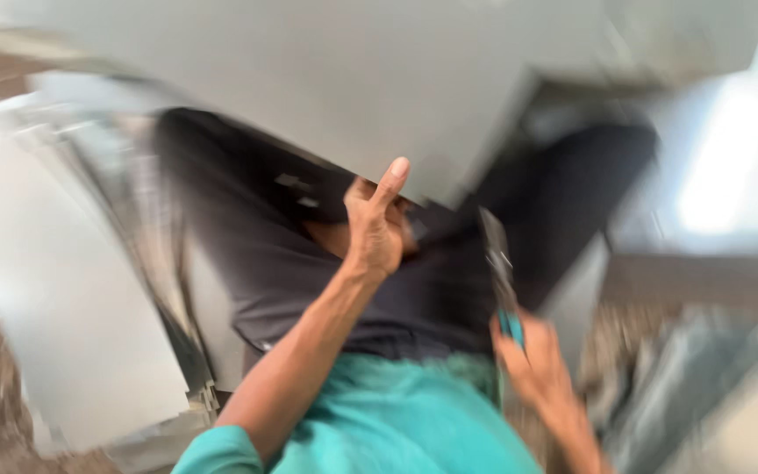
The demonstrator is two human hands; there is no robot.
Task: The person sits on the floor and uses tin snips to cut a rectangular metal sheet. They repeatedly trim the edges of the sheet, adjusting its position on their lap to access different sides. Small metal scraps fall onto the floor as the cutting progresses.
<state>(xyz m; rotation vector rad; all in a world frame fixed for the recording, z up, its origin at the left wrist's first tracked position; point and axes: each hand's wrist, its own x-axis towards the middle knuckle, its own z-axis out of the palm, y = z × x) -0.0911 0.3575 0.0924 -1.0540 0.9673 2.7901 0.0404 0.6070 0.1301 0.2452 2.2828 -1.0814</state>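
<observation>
Grey metal sheets [63, 316] lie stacked on the floor while the left hand [377, 224] pinches the edge of a big grey sheet [335, 79] to steady it over the lap, and the right hand [532, 360] grips blue-handled snips [500, 272].

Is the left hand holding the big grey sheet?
Yes, the left hand grips the lower edge of the grey sheet, thumb pressed up against it.

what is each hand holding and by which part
The left hand grips the grey sheet by its lower edge. The right hand holds snips by the teal handle.
</observation>
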